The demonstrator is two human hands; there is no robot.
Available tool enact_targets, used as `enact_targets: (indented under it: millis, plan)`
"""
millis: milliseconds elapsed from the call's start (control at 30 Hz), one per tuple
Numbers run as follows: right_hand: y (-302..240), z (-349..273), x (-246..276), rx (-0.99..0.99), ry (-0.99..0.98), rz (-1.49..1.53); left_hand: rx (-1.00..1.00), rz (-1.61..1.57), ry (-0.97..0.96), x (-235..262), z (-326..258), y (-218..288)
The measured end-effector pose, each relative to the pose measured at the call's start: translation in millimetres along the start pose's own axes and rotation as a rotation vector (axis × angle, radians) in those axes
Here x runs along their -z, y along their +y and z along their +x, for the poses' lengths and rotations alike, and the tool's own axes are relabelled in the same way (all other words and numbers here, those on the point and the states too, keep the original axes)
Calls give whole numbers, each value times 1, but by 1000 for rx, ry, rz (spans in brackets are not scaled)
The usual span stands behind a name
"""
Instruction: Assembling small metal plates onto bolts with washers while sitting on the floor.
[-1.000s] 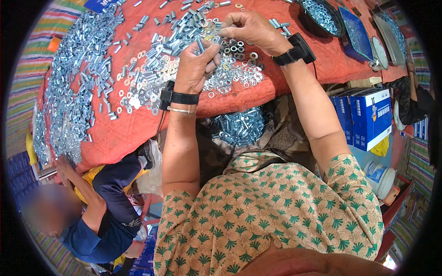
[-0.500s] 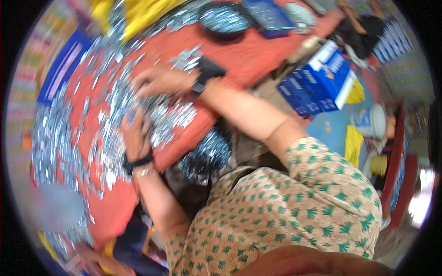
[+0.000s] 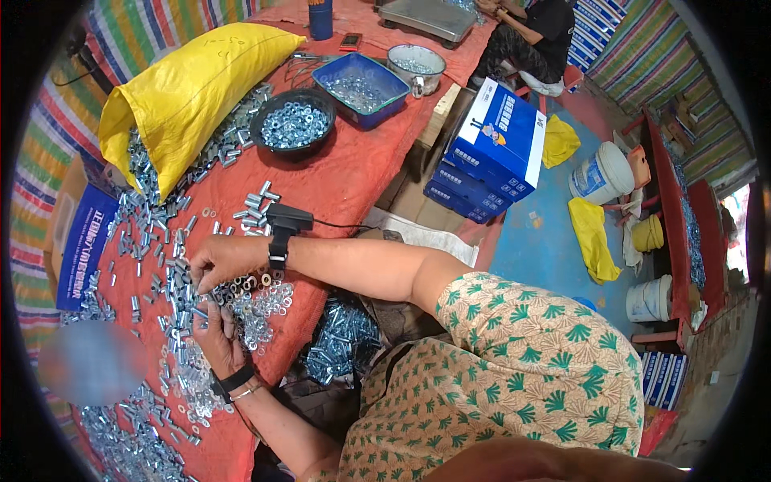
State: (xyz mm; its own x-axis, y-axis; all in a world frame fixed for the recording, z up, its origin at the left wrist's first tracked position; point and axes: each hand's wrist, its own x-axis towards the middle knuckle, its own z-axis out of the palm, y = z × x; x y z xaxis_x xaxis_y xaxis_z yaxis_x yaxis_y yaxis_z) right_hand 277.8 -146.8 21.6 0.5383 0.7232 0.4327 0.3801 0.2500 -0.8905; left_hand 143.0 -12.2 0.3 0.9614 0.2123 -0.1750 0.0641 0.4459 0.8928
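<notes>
Fingers [image 3: 207,273] among metal parts [image 3: 271,302], inside cloth edge [image 3: 291,337]

From the right hand [image 3: 231,259], over the table [image 3: 353,185], the left hand [image 3: 218,336] is at six o'clock, washers [image 3: 277,300] at four, a carton [image 3: 87,249] at nine, a sack [image 3: 213,76] at twelve. At one, a bowl [image 3: 295,156] holds nuts [image 3: 295,124], with a tray [image 3: 377,116] at the bowl's two o'clock. Off the table, boxes [image 3: 498,149] stand at two, a bucket [image 3: 649,299] at three.

White characters running along blue carton [image 3: 83,245]; white print showing on blue boxes [image 3: 514,149]; dark handwritten marks sitting on yellow sack [image 3: 197,88]; blue label [image 3: 590,178] wrapping white bucket [image 3: 614,167], print looking too small to read.
</notes>
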Motion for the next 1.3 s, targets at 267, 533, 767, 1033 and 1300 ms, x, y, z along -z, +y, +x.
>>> enact_targets:
  millis: [267, 533, 767, 1033, 1300]
  plan:
    - [0, -3, -4, -108, -53, -46, -29, 43, -4, 3, -8, 1]
    - [-27, 0, -2, -345, -137, -147, -26, -128, 30, -3, -7, 7]
    - [-17, -3, -4, -329, -68, 2, -12, -129, -18, 2, -8, 5]
    - [-8, 0, 32, -315, 376, 20, 41, 59, -173, 6, -15, 11]
    - [31, 17, 45, -69, 360, -396, 64, 216, -448, 8, -27, 20]
